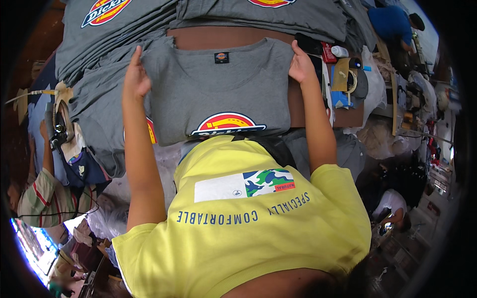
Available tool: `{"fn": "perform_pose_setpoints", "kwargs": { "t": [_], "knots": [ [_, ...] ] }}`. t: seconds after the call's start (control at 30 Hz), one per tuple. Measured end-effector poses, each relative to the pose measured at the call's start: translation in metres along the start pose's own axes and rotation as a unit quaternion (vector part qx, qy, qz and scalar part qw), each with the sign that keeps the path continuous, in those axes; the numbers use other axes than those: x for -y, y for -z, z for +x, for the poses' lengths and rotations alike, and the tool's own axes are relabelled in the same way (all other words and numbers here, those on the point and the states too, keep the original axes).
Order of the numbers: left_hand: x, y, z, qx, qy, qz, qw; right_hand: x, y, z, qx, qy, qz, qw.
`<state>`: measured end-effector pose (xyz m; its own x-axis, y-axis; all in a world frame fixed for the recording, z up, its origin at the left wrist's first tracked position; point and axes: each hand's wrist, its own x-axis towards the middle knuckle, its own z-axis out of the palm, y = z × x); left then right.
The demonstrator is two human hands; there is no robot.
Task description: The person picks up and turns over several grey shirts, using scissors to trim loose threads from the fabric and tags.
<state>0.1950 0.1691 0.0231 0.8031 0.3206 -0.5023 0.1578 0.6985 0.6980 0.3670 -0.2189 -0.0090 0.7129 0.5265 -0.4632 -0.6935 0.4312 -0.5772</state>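
A grey T-shirt (223, 89), folded into a rough rectangle, lies in front of me with its scooped neckline at the far side. It has a small dark neck label (221, 58) and a red, yellow and blue print (228, 122) along its near edge. My left hand (136, 74) is upright at the shirt's left edge, fingers stretched out and palm facing inward. At the upper right corner, my right hand (300, 63) holds the same pose, its fingers extended and nothing visibly gripped. The fingers partly overlap, so exact contact with the cloth is hard to tell.
Stacked grey T-shirts (258, 20) fill the far side, with another grey pile (97, 109) to the left. Brown board (233, 36) shows beneath. On the right sit a white bottle (340, 51) and a tape roll (352, 82). At left, a person's striped sleeve (44, 198) is near an iron (59, 126).
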Motion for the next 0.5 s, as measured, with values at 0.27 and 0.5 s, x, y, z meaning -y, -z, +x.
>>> {"fn": "perform_pose_setpoints", "kwargs": {
  "t": [0.27, 0.5],
  "knots": [
    [0.108, -0.1, -0.121, 0.177, -0.222, 0.308, 0.908, -0.104, -0.077, -0.116, 0.23, 0.07, -0.13, 0.962],
    [0.13, -0.112, -0.162, 0.288, -0.243, 0.209, 0.902, -0.148, -0.109, -0.16, 0.197, 0.189, -0.311, 0.91]
  ]
}}
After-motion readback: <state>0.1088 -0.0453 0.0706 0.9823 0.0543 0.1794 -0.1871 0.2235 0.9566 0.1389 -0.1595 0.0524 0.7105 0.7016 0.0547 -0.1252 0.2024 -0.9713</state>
